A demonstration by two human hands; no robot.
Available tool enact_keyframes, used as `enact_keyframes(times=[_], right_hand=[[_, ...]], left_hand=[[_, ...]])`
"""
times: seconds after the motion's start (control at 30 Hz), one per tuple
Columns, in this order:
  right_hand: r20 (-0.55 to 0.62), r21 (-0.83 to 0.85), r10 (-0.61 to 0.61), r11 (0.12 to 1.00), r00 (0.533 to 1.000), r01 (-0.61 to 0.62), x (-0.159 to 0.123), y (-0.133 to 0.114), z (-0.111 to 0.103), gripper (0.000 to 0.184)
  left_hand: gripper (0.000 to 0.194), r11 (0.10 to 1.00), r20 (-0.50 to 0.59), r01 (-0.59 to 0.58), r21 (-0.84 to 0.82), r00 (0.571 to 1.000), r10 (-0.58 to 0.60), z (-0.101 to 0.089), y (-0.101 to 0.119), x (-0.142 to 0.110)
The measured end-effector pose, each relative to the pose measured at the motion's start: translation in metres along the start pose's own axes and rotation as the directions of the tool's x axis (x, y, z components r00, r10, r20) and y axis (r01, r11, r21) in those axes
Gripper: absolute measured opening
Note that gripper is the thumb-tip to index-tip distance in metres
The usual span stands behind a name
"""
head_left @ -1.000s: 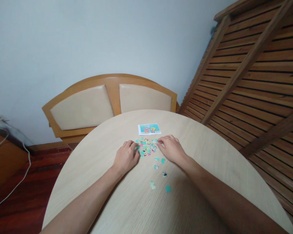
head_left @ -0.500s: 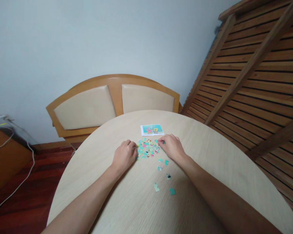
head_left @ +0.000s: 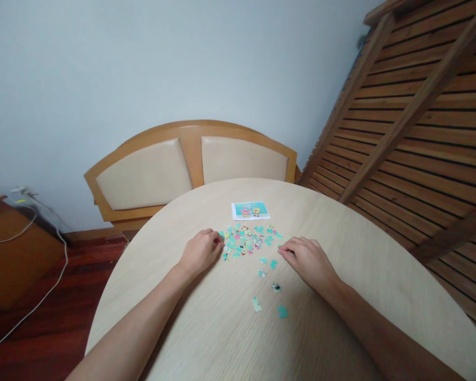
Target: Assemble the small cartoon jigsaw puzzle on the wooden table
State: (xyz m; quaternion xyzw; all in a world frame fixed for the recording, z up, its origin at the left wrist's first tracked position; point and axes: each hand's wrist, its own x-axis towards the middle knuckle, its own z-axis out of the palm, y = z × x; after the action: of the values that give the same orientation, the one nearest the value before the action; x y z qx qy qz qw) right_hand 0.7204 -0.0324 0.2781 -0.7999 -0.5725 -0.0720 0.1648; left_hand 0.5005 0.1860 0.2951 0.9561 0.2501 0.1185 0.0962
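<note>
A heap of small jigsaw puzzle pieces [head_left: 240,242], teal, pink, yellow and white, lies in the middle of the table. My left hand [head_left: 202,250] rests at the heap's left edge, its fingers curled; what they hold, if anything, is hidden. To the right of the heap, my right hand [head_left: 307,259] has thumb and fingertips pinched together just above the tabletop. Anything in that pinch is too small to make out. Nearer to me lie several separate pieces, among them a teal piece [head_left: 282,311], a pale green piece [head_left: 256,304] and a black-and-white piece [head_left: 276,287].
Behind the heap lies a picture card [head_left: 250,210] with a pink and a yellow cartoon figure. The round wooden table [head_left: 206,338] faces a padded chair back [head_left: 146,174]. Slatted wood [head_left: 416,127] leans at the right; a white cable [head_left: 61,264] hangs at the left.
My right hand has moved right and toward me, away from the heap. Several pieces now lie spread at the heap's right side. My left hand has hardly moved. The view has shifted slightly.
</note>
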Motion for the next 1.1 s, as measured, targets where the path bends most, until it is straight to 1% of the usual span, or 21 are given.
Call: enact_keyframes(times=[0.13, 0.23, 0.4, 0.5, 0.6, 0.73, 0.8, 0.9, 0.97, 1.1], right_hand=[[0.001, -0.009, 0.008, 1.000, 1.000, -0.008, -0.001, -0.001, 0.003, 0.019], [-0.013, -0.005, 0.000, 1.000, 1.000, 0.000, -0.002, -0.003, 0.004, 0.019], [-0.011, 0.007, -0.024, 1.000, 1.000, 0.025, -0.002, -0.005, 0.005, 0.021], [-0.005, 0.012, -0.025, 1.000, 1.000, 0.026, -0.003, -0.007, 0.003, 0.020], [-0.012, 0.026, -0.034, 0.999, 0.999, 0.035, -0.004, -0.009, 0.002, 0.021], [-0.019, 0.102, -0.093, 0.990, 0.995, 0.094, -0.006, -0.015, 0.001, 0.020], [-0.008, 0.149, -0.143, 0.978, 0.990, 0.143, -0.008, -0.019, 0.000, 0.019], [0.028, 0.175, -0.204, 0.965, 0.979, 0.196, -0.010, -0.021, -0.001, 0.018], [0.047, 0.180, -0.201, 0.965, 0.979, 0.190, -0.010, -0.020, 0.000, 0.018], [0.049, 0.205, -0.150, 0.969, 0.988, 0.137, -0.005, -0.012, 0.003, 0.019]], left_hand=[[0.020, 1.000, 0.033, -0.011, -0.013, 0.999, 0.012, -0.004, 0.009, -0.003], [0.022, 1.000, 0.032, -0.001, -0.007, 0.999, 0.001, -0.001, 0.013, -0.004], [0.011, 0.996, 0.011, 0.042, -0.076, 0.999, -0.042, 0.010, 0.008, -0.002], [0.010, 0.996, 0.013, 0.025, -0.086, 1.000, -0.024, 0.013, 0.004, -0.002], [0.010, 0.996, 0.014, -0.005, -0.094, 1.000, 0.006, 0.011, 0.004, -0.003], [0.010, 0.996, 0.006, -0.005, -0.087, 1.000, 0.005, 0.010, 0.006, -0.006], [0.009, 0.996, 0.001, -0.005, -0.084, 1.000, 0.005, 0.011, 0.006, -0.006], [0.007, 0.995, 0.009, -0.025, -0.098, 1.000, 0.026, 0.014, 0.004, -0.005], [0.006, 0.993, 0.025, -0.037, -0.111, 0.999, 0.040, 0.016, 0.002, -0.004], [0.008, 0.991, 0.045, -0.046, -0.128, 0.998, 0.052, 0.016, 0.000, -0.004]])
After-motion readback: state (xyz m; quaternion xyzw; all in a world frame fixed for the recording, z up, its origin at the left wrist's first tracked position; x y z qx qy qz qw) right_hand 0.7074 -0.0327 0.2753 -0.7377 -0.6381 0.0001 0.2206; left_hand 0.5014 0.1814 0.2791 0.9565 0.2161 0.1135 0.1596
